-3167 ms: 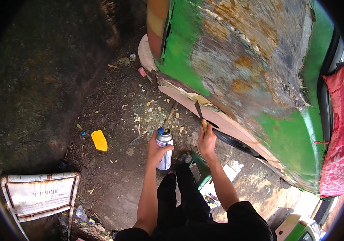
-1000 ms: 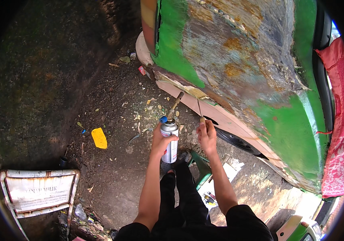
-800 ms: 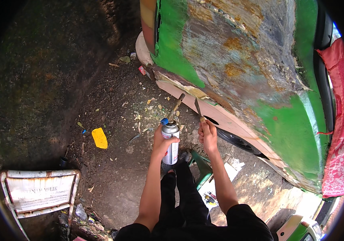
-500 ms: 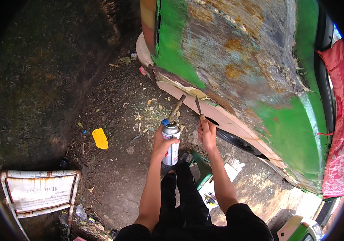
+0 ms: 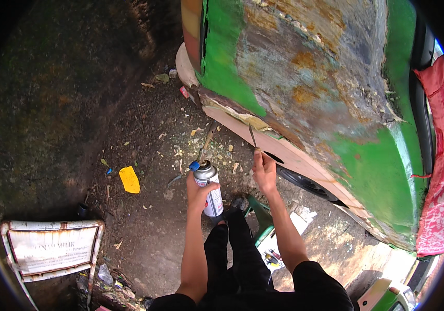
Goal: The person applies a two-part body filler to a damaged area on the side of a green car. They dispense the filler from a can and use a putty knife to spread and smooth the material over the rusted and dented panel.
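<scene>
My left hand [image 5: 198, 194] is closed round a gas torch [image 5: 212, 199], a white and silver canister with a blue fitting and a metal nozzle that slants up and away. No flame can be made out. In my right hand [image 5: 265, 168] is a scraper [image 5: 252, 137] with a pointed dark blade, its tip at the lower edge of the car body [image 5: 305, 98]. That panel is green, with a large patch stripped to grey and rusty metal. Below it runs a pale pink sill [image 5: 237, 126].
A dark wheel [image 5: 307, 185] shows under the car. Beside my feet stands a green stool [image 5: 258, 217], near a white sheet with small items. A rusty white sign [image 5: 51, 246] is at lower left, a yellow scrap [image 5: 129, 179] on the littered ground, and red cloth [image 5: 439, 155] hangs at right.
The torch has moved left and slightly down, its nozzle drawing away from the sill. My right hand has shifted a little left, with the scraper tip still at the panel's lower edge.
</scene>
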Demonstrator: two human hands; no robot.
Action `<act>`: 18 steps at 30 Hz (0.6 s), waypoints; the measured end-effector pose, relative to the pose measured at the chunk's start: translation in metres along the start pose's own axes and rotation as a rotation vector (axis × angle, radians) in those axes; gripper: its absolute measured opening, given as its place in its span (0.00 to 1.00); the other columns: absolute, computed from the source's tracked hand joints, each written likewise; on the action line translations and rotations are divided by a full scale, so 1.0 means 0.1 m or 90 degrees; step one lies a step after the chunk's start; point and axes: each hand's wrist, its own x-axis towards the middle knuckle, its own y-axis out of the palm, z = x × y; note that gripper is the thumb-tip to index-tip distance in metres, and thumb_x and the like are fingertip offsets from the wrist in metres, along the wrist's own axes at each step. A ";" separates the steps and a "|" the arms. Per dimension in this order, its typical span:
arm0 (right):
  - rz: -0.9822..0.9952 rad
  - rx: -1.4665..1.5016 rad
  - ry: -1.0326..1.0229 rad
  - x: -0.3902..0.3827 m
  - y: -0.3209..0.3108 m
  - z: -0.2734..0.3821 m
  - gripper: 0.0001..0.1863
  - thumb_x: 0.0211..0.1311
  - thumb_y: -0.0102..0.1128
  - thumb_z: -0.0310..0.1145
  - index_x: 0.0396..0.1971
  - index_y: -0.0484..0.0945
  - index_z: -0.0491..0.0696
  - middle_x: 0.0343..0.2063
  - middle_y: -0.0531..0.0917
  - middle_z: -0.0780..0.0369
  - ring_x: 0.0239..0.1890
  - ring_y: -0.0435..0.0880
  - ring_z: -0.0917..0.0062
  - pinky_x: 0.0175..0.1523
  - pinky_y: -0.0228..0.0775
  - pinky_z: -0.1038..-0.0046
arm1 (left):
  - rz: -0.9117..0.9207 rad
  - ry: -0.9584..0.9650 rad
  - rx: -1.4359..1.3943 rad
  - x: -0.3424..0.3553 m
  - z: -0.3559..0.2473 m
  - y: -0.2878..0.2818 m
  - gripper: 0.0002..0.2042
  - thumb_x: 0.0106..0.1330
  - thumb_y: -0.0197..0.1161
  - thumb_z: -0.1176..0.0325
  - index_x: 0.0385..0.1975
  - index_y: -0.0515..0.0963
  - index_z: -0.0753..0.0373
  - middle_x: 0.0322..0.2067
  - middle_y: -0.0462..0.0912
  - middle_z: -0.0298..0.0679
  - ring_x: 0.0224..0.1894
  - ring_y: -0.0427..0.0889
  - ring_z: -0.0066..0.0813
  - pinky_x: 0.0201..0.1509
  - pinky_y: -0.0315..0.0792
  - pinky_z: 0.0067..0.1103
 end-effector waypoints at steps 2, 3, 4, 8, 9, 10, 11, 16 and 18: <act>-0.017 0.003 -0.040 0.04 0.06 -0.09 0.24 0.75 0.51 0.49 0.23 0.68 0.47 0.14 0.66 0.70 0.15 0.62 0.88 0.19 0.54 0.77 | -0.015 0.010 -0.004 -0.03 -0.06 -0.04 0.24 0.42 0.70 0.81 0.44 0.74 0.65 0.32 0.83 0.39 0.34 0.84 0.31 0.40 0.77 0.27; -0.026 0.004 -0.060 0.06 0.08 -0.14 0.22 0.76 0.51 0.49 0.24 0.67 0.49 0.14 0.65 0.72 0.13 0.60 0.89 0.16 0.50 0.79 | -0.030 0.032 0.006 -0.05 -0.09 -0.05 0.24 0.42 0.70 0.81 0.44 0.74 0.66 0.32 0.83 0.39 0.33 0.84 0.31 0.40 0.77 0.27; -0.030 -0.020 -0.088 0.09 0.10 -0.20 0.22 0.76 0.51 0.48 0.24 0.67 0.49 0.13 0.65 0.72 0.13 0.61 0.89 0.16 0.51 0.79 | -0.026 0.033 0.003 -0.05 -0.09 -0.07 0.24 0.42 0.70 0.80 0.44 0.74 0.66 0.32 0.83 0.39 0.33 0.84 0.31 0.39 0.77 0.27; -0.039 -0.040 -0.099 0.11 0.13 -0.23 0.23 0.75 0.51 0.45 0.23 0.69 0.44 0.14 0.67 0.66 0.18 0.62 0.84 0.23 0.57 0.72 | -0.034 0.029 0.005 -0.05 -0.09 -0.17 0.24 0.41 0.70 0.80 0.44 0.75 0.66 0.33 0.83 0.39 0.34 0.84 0.32 0.41 0.76 0.28; -0.039 -0.027 -0.077 0.10 0.13 -0.19 0.23 0.74 0.52 0.44 0.22 0.70 0.42 0.14 0.67 0.64 0.21 0.62 0.81 0.27 0.60 0.68 | -0.032 0.018 0.014 -0.03 -0.07 -0.21 0.26 0.40 0.69 0.79 0.45 0.75 0.66 0.33 0.83 0.39 0.35 0.83 0.32 0.43 0.76 0.30; -0.035 -0.029 -0.071 0.09 0.10 -0.14 0.23 0.74 0.52 0.44 0.22 0.70 0.41 0.14 0.67 0.64 0.20 0.61 0.82 0.26 0.59 0.68 | -0.026 0.005 0.021 -0.02 -0.08 -0.22 0.27 0.39 0.69 0.79 0.46 0.75 0.65 0.34 0.83 0.39 0.36 0.83 0.33 0.45 0.75 0.31; -0.032 -0.031 -0.064 0.07 0.07 -0.09 0.23 0.74 0.52 0.44 0.22 0.70 0.41 0.13 0.66 0.64 0.20 0.61 0.82 0.26 0.59 0.68 | -0.031 0.026 0.002 -0.03 -0.08 -0.20 0.22 0.42 0.70 0.79 0.41 0.76 0.66 0.32 0.83 0.39 0.33 0.84 0.31 0.40 0.76 0.27; -0.038 -0.102 -0.090 0.17 0.10 -0.03 0.23 0.74 0.53 0.44 0.21 0.71 0.42 0.12 0.65 0.66 0.17 0.60 0.86 0.22 0.54 0.72 | -0.030 0.019 -0.004 -0.08 -0.05 -0.15 0.24 0.41 0.72 0.78 0.43 0.75 0.66 0.34 0.83 0.40 0.35 0.84 0.32 0.42 0.76 0.28; -0.044 -0.125 -0.144 0.19 0.23 0.11 0.23 0.75 0.52 0.44 0.20 0.69 0.46 0.11 0.65 0.71 0.14 0.60 0.90 0.19 0.50 0.77 | -0.011 0.001 0.027 -0.11 -0.07 -0.17 0.26 0.40 0.72 0.78 0.45 0.75 0.66 0.35 0.83 0.40 0.36 0.83 0.32 0.43 0.76 0.28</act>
